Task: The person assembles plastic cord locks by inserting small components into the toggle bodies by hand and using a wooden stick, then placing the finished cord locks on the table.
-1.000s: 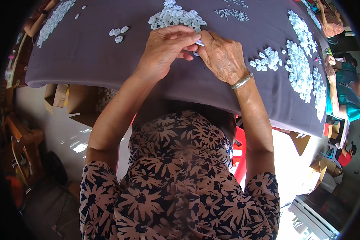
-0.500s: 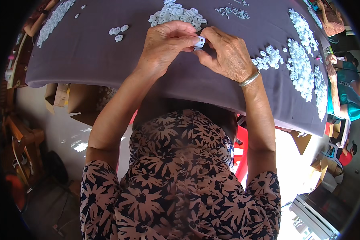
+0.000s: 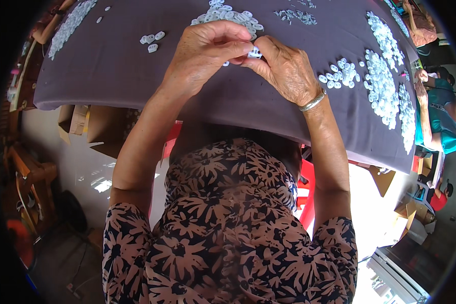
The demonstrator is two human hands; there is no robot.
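Note:
Above the dark tablecloth, my left hand [image 3: 200, 53] and my right hand [image 3: 289, 68] meet fingertip to fingertip. Both pinch one small white oval plastic piece with dark holes [image 3: 255, 52]. My right fingers partly cover it, so I cannot tell whether a smaller part is held with it. Another white piece [image 3: 226, 64] shows partly beneath my left fingers. Just beyond the hands lies a heap of similar white oval pieces [image 3: 243, 19]. A silver bangle [image 3: 313, 100] circles my right wrist.
Small metal screw-like parts [image 3: 299, 18] are scattered at the far side of the tablecloth [image 3: 111, 76]. Loose white pieces [image 3: 153, 48] sit on the left, larger heaps [image 3: 382, 81] on the right. A person in teal [image 3: 443, 121] is at the right edge. Cardboard boxes [image 3: 104, 124] stand below the table.
The white piece has turned and sits deeper between my fingertips. My left hand has shifted slightly left, and another white piece now shows beneath it.

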